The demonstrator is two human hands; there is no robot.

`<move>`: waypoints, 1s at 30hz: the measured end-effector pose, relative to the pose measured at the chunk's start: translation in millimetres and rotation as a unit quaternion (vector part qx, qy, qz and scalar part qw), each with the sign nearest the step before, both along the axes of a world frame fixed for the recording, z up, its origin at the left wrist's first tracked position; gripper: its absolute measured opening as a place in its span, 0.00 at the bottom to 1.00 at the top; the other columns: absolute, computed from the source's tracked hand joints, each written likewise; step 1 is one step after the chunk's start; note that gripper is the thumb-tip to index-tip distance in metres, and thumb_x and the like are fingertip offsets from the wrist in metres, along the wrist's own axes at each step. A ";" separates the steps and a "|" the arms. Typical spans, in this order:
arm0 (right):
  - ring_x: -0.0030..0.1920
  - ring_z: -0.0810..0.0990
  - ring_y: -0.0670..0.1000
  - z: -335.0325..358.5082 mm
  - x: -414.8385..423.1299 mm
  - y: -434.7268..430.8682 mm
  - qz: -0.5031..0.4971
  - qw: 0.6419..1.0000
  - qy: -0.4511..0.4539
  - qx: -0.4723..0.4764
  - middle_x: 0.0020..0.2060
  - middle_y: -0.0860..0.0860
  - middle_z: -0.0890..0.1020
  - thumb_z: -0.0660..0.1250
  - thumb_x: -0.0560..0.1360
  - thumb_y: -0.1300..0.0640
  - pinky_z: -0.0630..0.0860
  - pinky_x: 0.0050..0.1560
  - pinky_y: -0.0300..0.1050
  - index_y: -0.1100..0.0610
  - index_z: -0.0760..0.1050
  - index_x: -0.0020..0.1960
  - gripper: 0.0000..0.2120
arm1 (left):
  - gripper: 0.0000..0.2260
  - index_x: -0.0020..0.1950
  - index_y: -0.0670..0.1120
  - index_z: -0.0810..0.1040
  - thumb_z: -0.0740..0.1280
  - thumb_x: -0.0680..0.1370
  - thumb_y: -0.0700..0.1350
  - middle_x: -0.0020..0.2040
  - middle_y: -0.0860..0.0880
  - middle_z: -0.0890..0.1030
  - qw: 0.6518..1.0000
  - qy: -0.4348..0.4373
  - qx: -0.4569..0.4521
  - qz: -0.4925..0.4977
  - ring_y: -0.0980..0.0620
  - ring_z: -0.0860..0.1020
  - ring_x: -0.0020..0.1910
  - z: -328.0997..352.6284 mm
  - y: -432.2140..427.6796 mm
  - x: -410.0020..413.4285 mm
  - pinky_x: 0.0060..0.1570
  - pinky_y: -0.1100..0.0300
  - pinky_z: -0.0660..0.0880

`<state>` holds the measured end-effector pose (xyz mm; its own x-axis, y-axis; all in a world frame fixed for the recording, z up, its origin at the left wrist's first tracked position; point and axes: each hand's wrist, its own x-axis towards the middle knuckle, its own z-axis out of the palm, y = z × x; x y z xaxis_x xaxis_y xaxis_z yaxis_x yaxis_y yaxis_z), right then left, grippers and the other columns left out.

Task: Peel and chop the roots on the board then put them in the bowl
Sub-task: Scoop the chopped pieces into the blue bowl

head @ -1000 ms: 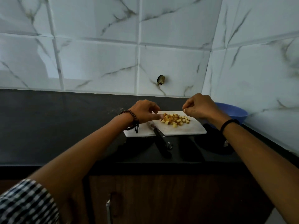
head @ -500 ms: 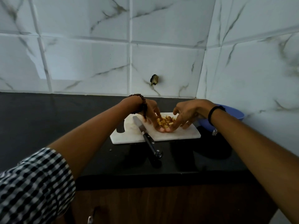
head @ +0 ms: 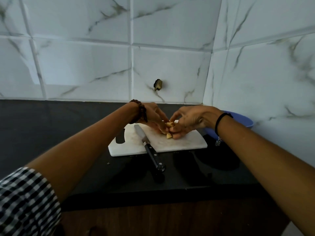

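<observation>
Yellow chopped root pieces [head: 170, 124] are cupped between my two hands just above the white cutting board [head: 184, 142]. My left hand [head: 154, 116] curls around them from the left and my right hand [head: 189, 120] from the right, fingers bent under the pile. One piece [head: 168, 136] shows below the fingers. Most of the pile is hidden inside the hands. The blue bowl [head: 245, 121] stands to the right of the board, partly behind my right wrist.
A black-handled knife [head: 150, 148] lies across the board's front edge, blade on the board, handle over the dark counter [head: 51, 133]. Tiled walls meet in a corner just behind and to the right. The counter's front edge [head: 153, 191] is close below.
Both hands have closed in around the scattered pieces and gathered them into a cupped pile lifted slightly off the board. The board surface where they lay is now bare.
</observation>
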<state>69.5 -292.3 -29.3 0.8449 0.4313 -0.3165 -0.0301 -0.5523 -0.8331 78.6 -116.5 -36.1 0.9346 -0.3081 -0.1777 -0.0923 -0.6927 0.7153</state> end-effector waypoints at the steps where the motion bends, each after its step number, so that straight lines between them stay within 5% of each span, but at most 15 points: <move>1: 0.40 0.85 0.54 -0.6 -0.1 -0.9 -0.005 1.000 0.003 0.014 0.44 0.60 0.83 0.65 0.76 0.74 0.84 0.42 0.44 0.65 0.73 0.57 0.11 | 0.17 0.60 0.43 0.81 0.75 0.71 0.36 0.53 0.46 0.84 1.000 0.007 -0.019 0.002 0.52 0.83 0.52 -0.6 -0.7 -0.6 0.55 0.59 0.79; 7: 0.46 0.82 0.54 -5.7 6.5 -2.5 -0.043 0.995 -0.002 0.084 0.45 0.60 0.81 0.63 0.77 0.75 0.82 0.49 0.45 0.68 0.76 0.46 0.05 | 0.14 0.57 0.39 0.82 0.73 0.72 0.32 0.52 0.42 0.84 0.994 0.036 -0.099 0.043 0.48 0.84 0.51 3.7 -7.3 -0.6 0.54 0.56 0.80; 15: 0.46 0.81 0.55 27.1 -0.4 -20.3 -0.056 0.980 -0.033 0.187 0.42 0.62 0.79 0.62 0.75 0.78 0.84 0.40 0.43 0.70 0.75 0.42 0.08 | 0.10 0.54 0.36 0.81 0.71 0.73 0.32 0.50 0.42 0.84 0.992 -0.004 -0.116 0.041 0.50 0.83 0.48 50.4 -25.6 -10.7 0.47 0.60 0.81; 20: 0.47 0.80 0.53 57.8 -12.2 -62.5 -0.091 0.974 -0.063 0.200 0.46 0.61 0.79 0.61 0.77 0.76 0.83 0.41 0.40 0.73 0.75 0.55 0.09 | 0.10 0.54 0.34 0.80 0.70 0.73 0.29 0.44 0.42 0.85 0.985 -0.033 -0.170 0.019 0.51 0.85 0.40 77.7 -65.4 -5.0 0.41 0.62 0.81; 25: 0.41 0.81 0.52 53.7 -20.5 -105.8 -0.154 0.979 -0.119 0.058 0.56 0.68 0.80 0.62 0.78 0.74 0.82 0.34 0.38 0.76 0.73 0.60 0.11 | 0.14 0.58 0.31 0.79 0.71 0.73 0.30 0.49 0.38 0.83 0.990 -0.040 -0.132 -0.009 0.52 0.83 0.37 58.9 -126.9 11.1 0.43 0.61 0.82; 30: 0.39 0.83 0.50 49.3 -22.4 -127.5 -0.194 0.950 -0.187 -0.159 0.45 0.59 0.84 0.70 0.76 0.67 0.82 0.36 0.40 0.69 0.79 0.56 0.10 | 0.16 0.61 0.38 0.80 0.72 0.74 0.36 0.55 0.41 0.82 0.998 -0.042 -0.010 -0.035 0.51 0.81 0.44 48.4 -167.2 14.1 0.48 0.58 0.81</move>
<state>47.1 -419.7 20.0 0.9997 -0.0026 -0.0242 -0.0170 -0.7859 -0.6182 92.7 -283.7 12.3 0.9218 -0.3764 -0.0925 -0.2010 -0.6683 0.7162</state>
